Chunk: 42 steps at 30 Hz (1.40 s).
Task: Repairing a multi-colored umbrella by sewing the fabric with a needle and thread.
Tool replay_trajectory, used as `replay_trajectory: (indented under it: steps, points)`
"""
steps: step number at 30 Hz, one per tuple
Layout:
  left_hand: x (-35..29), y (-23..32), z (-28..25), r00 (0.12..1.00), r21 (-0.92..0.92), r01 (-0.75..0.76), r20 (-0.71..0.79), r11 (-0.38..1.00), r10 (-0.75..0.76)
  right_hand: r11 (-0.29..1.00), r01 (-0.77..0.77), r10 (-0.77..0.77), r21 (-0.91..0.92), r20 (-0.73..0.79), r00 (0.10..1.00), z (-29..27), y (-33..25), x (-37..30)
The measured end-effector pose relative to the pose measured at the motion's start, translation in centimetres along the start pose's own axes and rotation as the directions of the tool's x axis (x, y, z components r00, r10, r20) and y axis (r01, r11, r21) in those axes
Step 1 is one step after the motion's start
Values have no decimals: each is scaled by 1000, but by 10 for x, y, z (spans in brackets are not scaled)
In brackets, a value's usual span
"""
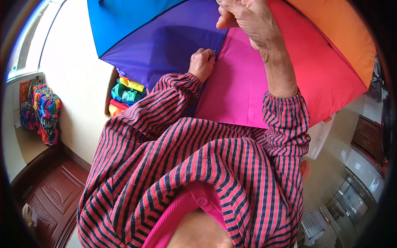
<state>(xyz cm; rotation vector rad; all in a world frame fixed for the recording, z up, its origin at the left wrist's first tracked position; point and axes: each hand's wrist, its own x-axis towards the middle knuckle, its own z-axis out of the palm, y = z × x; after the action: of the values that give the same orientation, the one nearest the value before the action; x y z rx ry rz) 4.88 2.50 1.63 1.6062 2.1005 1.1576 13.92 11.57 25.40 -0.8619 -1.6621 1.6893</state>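
Note:
An opened umbrella [244, 78] with blue, purple, pink, red and orange panels spreads in front of me. At the seam between its purple and pink panels, my left hand [202, 65] pinches the cloth with bent fingers. A tiny thin tip shows at those fingertips, too small to name. My right hand [247, 20] is raised above the canopy at the top of the view, its fingers curled inward. Part of that hand is cut off by the upper edge, and whatever its fingertips hold does not show.
Left of the umbrella, a cardboard box [109, 89] holds folded bright cloth bundles [127, 93]. Multicoloured yarn-like bundles [43, 103] hang or stack farther left, above a carved dark red wooden door [58, 194]. A white sheet [321, 136] shows beyond my right sleeve.

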Motion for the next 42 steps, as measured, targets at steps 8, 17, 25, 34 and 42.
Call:
replay_trajectory:
  steps: [8,17,25,34,42]
  points:
    - [-5,-3,3,985,-120,160,90,980,-149,682,650,-729,-335,-242,640,32,1,15]
    - [-28,14,1,829,-208,558,172,803,-532,686,506,-473,-522,209,856,95,-39,49]
    - [-12,-15,15,813,-227,559,342,798,-472,899,436,-275,-47,716,642,93,-22,61]
    - [-4,-4,8,750,-284,652,374,703,-545,898,425,-379,111,683,625,94,-26,43]
    - [0,10,-16,967,-508,241,52,827,-250,988,98,-51,-119,349,936,-65,71,-25]
